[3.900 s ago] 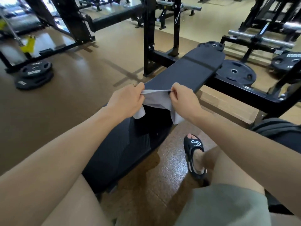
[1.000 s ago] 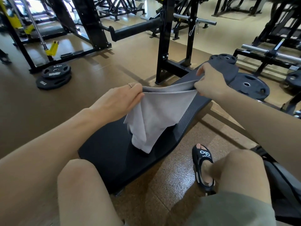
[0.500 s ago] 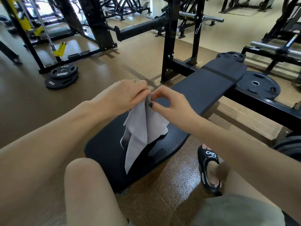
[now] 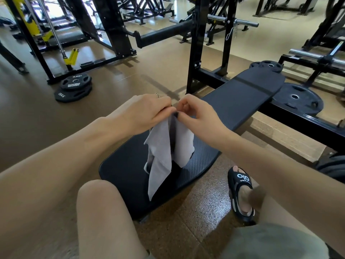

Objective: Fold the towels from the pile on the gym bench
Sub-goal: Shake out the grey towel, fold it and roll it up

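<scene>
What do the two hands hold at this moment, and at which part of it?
Both the left hand and the right hand pinch the grey towel at its top edge; the rest hangs down over the bench.

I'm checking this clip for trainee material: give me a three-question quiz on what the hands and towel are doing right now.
1. True or false: the grey towel lies flat on the bench.
2. Which hands hold the towel? A) left only B) right only C) both
3. Fill in: the stacked weight plates at far left lie on the ____.

Key:
1. False; it hangs from its top edge above the bench pad.
2. C; the left hand and right hand pinch the top edge close together.
3. Floor.
</scene>
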Available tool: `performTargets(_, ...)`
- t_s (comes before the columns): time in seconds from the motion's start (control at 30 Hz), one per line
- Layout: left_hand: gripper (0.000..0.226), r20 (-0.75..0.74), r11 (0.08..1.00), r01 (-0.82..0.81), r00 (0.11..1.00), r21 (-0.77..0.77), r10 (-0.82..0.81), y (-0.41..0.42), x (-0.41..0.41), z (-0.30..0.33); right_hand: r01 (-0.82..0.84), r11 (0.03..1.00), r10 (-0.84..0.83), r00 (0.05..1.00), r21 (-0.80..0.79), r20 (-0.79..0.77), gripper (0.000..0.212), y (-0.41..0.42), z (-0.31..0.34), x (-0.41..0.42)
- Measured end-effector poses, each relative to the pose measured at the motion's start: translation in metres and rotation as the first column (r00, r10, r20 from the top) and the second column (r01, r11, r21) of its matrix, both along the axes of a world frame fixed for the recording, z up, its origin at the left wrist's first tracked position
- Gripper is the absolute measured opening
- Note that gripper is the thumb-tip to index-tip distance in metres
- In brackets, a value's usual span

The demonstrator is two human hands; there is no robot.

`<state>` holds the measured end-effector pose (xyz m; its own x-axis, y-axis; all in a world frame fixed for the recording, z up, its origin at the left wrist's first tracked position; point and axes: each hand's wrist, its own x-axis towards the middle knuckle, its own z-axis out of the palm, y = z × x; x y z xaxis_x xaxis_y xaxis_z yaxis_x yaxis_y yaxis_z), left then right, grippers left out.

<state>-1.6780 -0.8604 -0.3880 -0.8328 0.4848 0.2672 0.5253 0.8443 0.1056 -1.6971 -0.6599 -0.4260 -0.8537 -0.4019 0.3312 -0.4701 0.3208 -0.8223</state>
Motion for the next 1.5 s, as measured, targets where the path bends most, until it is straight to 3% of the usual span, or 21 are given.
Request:
performTargets(0.17,0.033,0.065,1.000,-0.013,0.998,-0.022,0.015,0.000,0.008,-0.023,0.038,0.998,-0.038,0.999,0.042,0.005,0.007,0.009,0.017,-0.006)
performTargets(0.27,0.024,0.079,0.997,-0.015,0.997,0.071,0.009,0.001,0.016,-0.039,0.011,0.996,-0.010,1.000,0.085,-0.016,0.010,0.012,0.024,-0.007)
performTargets(0.37,0.020,0.036,0.992,-0.034,0.999,0.122,0.029,0.005,0.020,-0.042,-0.011,0.987,0.021,0.998,0.163,-0.063,0.021,0.017,0.027,-0.007)
performTargets(0.57,0.020,-0.113,0.997,-0.029,0.993,0.068,0.036,0.006,0.022,-0.031,0.017,0.965,0.016,0.992,0.263,-0.124,0.025,0.027,0.030,-0.012)
performTargets(0.73,0.021,-0.071,0.973,-0.085,0.992,0.213,0.102,0.007,0.018,-0.011,-0.007,0.936,0.058,0.989,0.353,-0.133,0.021,0.038,0.031,-0.014)
performTargets(0.83,0.023,-0.063,0.975,-0.079,0.994,0.208,0.094,0.011,0.012,-0.003,-0.026,0.922,0.075,0.991,0.386,-0.114,0.029,0.042,0.033,-0.013)
performTargets(0.97,0.027,-0.102,0.989,0.001,0.995,0.149,0.014,0.014,0.004,0.003,-0.160,0.951,0.181,0.982,0.265,-0.055,0.046,0.032,0.037,0.000)
performTargets(1.17,0.029,-0.109,0.989,0.082,0.992,0.122,-0.069,0.013,0.002,0.004,-0.133,0.991,0.133,0.991,0.001,0.012,0.009,0.014,0.022,0.005)
performTargets(1.37,0.045,-0.065,0.991,0.087,0.995,0.099,-0.080,0.009,0.005,-0.001,-0.062,0.994,0.066,0.997,0.087,-0.049,0.007,0.014,0.019,0.005)
performTargets(1.5,0.035,0.033,0.988,0.105,0.993,0.117,-0.110,0.011,0.009,-0.003,-0.028,0.992,0.035,0.998,0.127,-0.057,0.007,0.022,0.026,0.001)
